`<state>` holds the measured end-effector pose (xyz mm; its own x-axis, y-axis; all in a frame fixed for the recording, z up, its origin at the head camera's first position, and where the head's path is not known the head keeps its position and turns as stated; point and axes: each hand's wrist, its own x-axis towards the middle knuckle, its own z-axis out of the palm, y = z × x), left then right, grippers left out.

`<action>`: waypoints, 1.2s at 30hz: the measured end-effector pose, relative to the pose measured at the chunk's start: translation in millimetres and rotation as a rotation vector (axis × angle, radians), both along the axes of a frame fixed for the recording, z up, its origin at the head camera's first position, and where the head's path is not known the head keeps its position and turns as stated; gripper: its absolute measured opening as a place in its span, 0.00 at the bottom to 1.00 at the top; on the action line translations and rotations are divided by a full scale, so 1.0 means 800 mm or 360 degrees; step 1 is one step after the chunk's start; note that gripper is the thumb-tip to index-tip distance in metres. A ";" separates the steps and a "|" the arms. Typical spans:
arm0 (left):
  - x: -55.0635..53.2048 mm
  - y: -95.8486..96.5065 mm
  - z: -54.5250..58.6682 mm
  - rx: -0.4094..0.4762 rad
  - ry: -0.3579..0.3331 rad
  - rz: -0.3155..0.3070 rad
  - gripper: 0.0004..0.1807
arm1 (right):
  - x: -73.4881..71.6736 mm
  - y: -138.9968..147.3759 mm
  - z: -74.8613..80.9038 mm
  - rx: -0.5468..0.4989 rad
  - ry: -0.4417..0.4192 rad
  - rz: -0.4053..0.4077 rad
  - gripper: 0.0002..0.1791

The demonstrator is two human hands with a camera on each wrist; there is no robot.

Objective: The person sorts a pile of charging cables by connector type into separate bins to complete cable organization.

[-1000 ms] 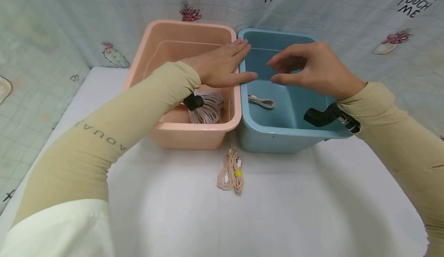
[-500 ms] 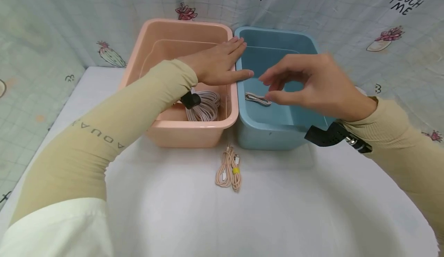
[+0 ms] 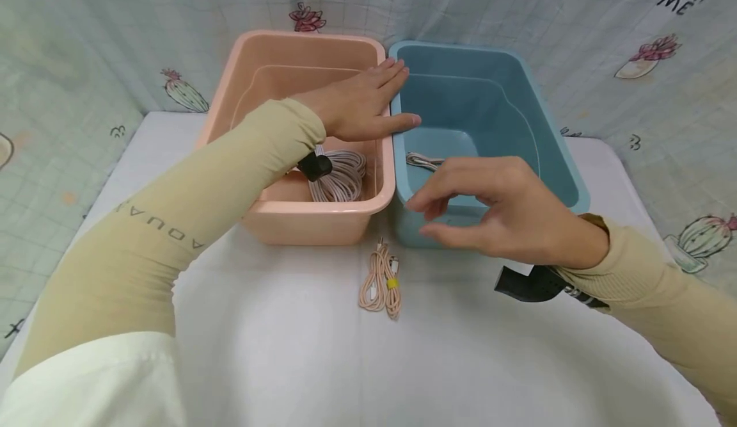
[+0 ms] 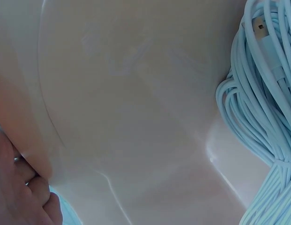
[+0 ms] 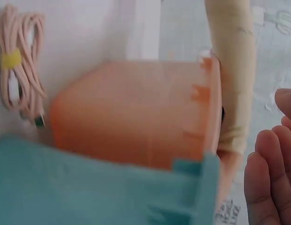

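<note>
My left hand (image 3: 365, 104) rests with straight fingers across the touching rims of the pink bin (image 3: 311, 208) and the blue bin (image 3: 564, 158). My right hand (image 3: 498, 212) hovers at the blue bin's front edge, fingers loosely bent, thumb apart, holding nothing. On the white table in front of the bins lies a bundled peach cable (image 3: 380, 283) with a yellow tie (image 3: 393, 283). A large coil of pale cable (image 3: 340, 177) sits in the pink bin, partly behind the left wrist. Inside the blue bin is a small folded cable (image 3: 423, 161), partly covered by the right hand.
A printed cloth (image 3: 489, 4) with cactus drawings hangs behind the bins. The white table (image 3: 276, 350) reaches toward the person in front of them. Black wrist-camera mounts (image 3: 530, 284) stick out under both wrists.
My right hand has come out from over the blue bin, moving down and toward the person to its front edge. The left hand has stayed on the rims.
</note>
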<state>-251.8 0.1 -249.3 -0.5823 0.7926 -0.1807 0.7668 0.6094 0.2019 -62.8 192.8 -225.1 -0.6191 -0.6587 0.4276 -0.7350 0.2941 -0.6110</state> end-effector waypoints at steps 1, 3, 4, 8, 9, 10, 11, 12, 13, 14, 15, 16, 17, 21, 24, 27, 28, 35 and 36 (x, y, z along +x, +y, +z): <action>0.000 0.000 0.000 0.0001 -0.0001 0.0004 0.51 | 0.002 -0.001 -0.004 0.0007 0.0000 0.0010 0.19; -0.001 0.000 -0.001 0.0003 0.0000 0.0007 0.50 | 0.008 -0.004 -0.012 0.0061 -0.0020 -0.0009 0.18; -0.001 0.000 -0.001 0.0004 -0.0002 0.0007 0.50 | 0.010 -0.005 -0.016 0.0073 -0.0037 -0.0014 0.18; -0.002 0.001 -0.003 0.0009 -0.0005 0.0005 0.50 | 0.024 -0.009 -0.026 0.0101 -0.0066 -0.0061 0.17; -0.002 0.001 -0.003 0.0009 -0.0004 0.0002 0.50 | 0.028 -0.011 -0.028 0.0095 -0.0068 -0.0060 0.16; -0.002 0.001 -0.003 0.0009 0.0000 0.0000 0.50 | 0.032 -0.012 -0.030 0.0091 -0.0074 -0.0053 0.16; -0.002 0.001 -0.003 0.0009 0.0004 -0.0001 0.50 | 0.036 -0.014 -0.033 0.0091 -0.0082 -0.0043 0.16; -0.003 0.001 -0.003 0.0009 0.0010 -0.0003 0.50 | 0.039 -0.015 -0.036 0.0089 -0.0088 -0.0023 0.16; -0.003 0.001 -0.003 0.0008 0.0014 -0.0002 0.50 | 0.041 -0.017 -0.040 0.0096 -0.0109 -0.0004 0.15; -0.003 0.001 -0.002 0.0008 0.0019 -0.0002 0.50 | 0.043 -0.019 -0.045 0.0111 -0.0142 0.0005 0.15; -0.003 0.001 -0.002 0.0008 0.0023 0.0001 0.50 | 0.044 -0.020 -0.050 0.0123 -0.0178 0.0010 0.15; -0.003 0.001 -0.002 0.0008 0.0026 0.0005 0.50 | 0.045 -0.020 -0.056 0.0135 -0.0212 0.0013 0.15; -0.003 0.001 -0.001 0.0008 0.0023 0.0009 0.50 | 0.045 -0.021 -0.063 0.0147 -0.0242 0.0010 0.15; -0.003 0.001 -0.002 0.0003 0.0003 0.0013 0.50 | 0.046 -0.021 -0.094 0.0185 -0.0323 -0.0019 0.16; -0.002 0.000 -0.002 0.0007 -0.0005 0.0014 0.50 | 0.046 -0.023 -0.113 0.0243 -0.0353 -0.0106 0.16; -0.001 -0.001 -0.002 0.0015 -0.0006 0.0015 0.50 | 0.045 -0.025 -0.126 0.0321 -0.0408 -0.0227 0.14; -0.001 -0.001 -0.002 0.0018 -0.0006 0.0016 0.50 | 0.045 -0.026 -0.130 0.0341 -0.0429 -0.0263 0.14; -0.004 -0.002 -0.003 0.0014 -0.0006 0.0019 0.50 | 0.044 -0.034 -0.149 0.0419 -0.0539 -0.0376 0.17; -0.004 -0.002 -0.003 0.0016 -0.0006 0.0020 0.50 | 0.044 -0.035 -0.151 0.0424 -0.0549 -0.0387 0.17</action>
<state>-255.1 -1.6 -251.6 -0.5916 0.7870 -0.1748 0.7583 0.6169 0.2107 -27.9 164.7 -346.2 -0.8439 -0.5364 0.0072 -0.3941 0.6108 -0.6867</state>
